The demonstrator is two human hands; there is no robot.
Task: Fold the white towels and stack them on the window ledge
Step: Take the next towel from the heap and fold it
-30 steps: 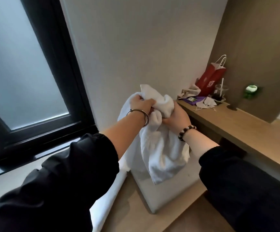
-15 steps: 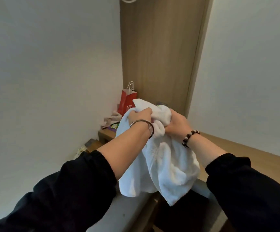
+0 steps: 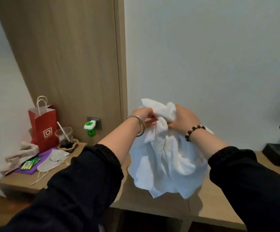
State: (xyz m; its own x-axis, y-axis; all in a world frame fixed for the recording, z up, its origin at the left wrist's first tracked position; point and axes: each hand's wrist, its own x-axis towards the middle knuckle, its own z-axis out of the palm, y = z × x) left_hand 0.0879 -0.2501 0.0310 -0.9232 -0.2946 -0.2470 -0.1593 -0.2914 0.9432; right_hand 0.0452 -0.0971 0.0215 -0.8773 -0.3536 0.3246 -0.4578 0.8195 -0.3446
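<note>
Head view: the bunched white towel (image 3: pixel 166 158) is held above the surface (image 3: pixel 209 205), its top clamped in the left grip (image 3: pixel 143 115) and right grip (image 3: pixel 185 120). Folding is judged unstarted; corners must be found next.

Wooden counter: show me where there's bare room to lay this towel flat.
The counter is bare below the hanging white towel, across to the black tray at right. The left end is crowded: red bag, cup, cloths and a purple pad.
</note>
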